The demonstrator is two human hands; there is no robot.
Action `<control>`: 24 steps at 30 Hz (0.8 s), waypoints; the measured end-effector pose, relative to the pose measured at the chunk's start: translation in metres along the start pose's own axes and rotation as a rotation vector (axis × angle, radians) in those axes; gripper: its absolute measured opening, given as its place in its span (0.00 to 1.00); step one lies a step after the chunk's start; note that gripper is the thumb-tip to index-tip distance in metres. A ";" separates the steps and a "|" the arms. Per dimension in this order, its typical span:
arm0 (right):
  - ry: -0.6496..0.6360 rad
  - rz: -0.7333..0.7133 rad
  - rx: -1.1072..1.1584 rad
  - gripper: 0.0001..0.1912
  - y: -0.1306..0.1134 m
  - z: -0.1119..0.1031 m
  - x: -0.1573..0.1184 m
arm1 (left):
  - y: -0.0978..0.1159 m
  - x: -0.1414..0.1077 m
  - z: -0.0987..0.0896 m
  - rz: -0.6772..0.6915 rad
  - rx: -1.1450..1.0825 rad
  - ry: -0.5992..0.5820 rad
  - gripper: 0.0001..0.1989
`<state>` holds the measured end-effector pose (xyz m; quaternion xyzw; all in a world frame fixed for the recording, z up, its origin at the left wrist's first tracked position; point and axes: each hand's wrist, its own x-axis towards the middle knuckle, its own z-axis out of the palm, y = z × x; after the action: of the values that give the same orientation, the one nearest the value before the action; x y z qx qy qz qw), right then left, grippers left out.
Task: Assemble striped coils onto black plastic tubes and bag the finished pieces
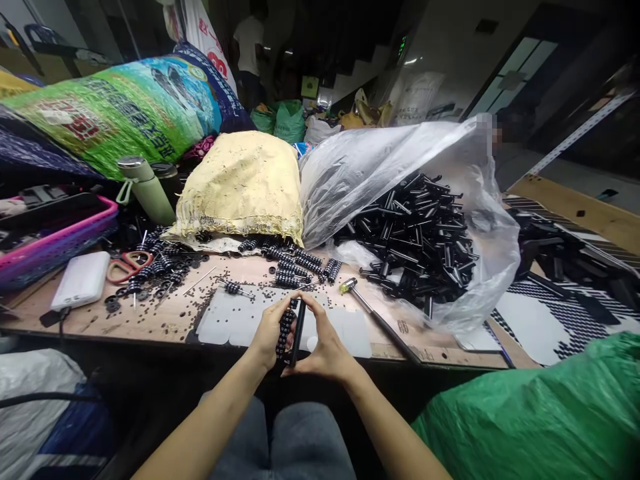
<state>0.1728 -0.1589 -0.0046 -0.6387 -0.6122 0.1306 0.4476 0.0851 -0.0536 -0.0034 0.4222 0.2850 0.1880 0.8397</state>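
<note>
My left hand (267, 335) is closed around a black cylinder with rows of small white marks (285, 333), held upright over the table's front edge. In my right hand (327, 347) a long black plastic piece (299, 333) is pinched between fingertips at its top and thumb at its bottom. The two parts are side by side, very close; whether they touch I cannot tell. Behind my hands lies a pale flat sheet (345, 328). Similar marked cylinders (290, 275) are heaped at the mouth of a yellow woven sack (240, 180).
To the right, a clear plastic bag (350, 173) spills black plastic pieces (415, 233). A hammer (375, 313) lies nearby. Leftward are red-handled scissors (129, 267), a white box-shaped device (81, 280), a green flask (147, 190) and a pink basket (107, 212). A person (249, 47) stands behind.
</note>
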 end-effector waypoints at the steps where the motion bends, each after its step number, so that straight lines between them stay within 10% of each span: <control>1: 0.002 -0.001 0.008 0.59 -0.001 0.002 0.001 | -0.001 0.000 0.002 0.035 -0.020 0.025 0.20; 17: 0.113 0.176 0.104 0.53 0.009 0.025 -0.004 | 0.006 0.005 0.006 -0.226 0.118 -0.014 0.14; 24: 0.308 0.236 -0.160 0.40 0.040 0.055 -0.014 | -0.033 0.009 -0.011 0.491 1.105 0.015 0.21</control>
<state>0.1568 -0.1431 -0.0701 -0.7519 -0.4656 0.0340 0.4654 0.0875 -0.0607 -0.0382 0.8480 0.2404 0.2036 0.4263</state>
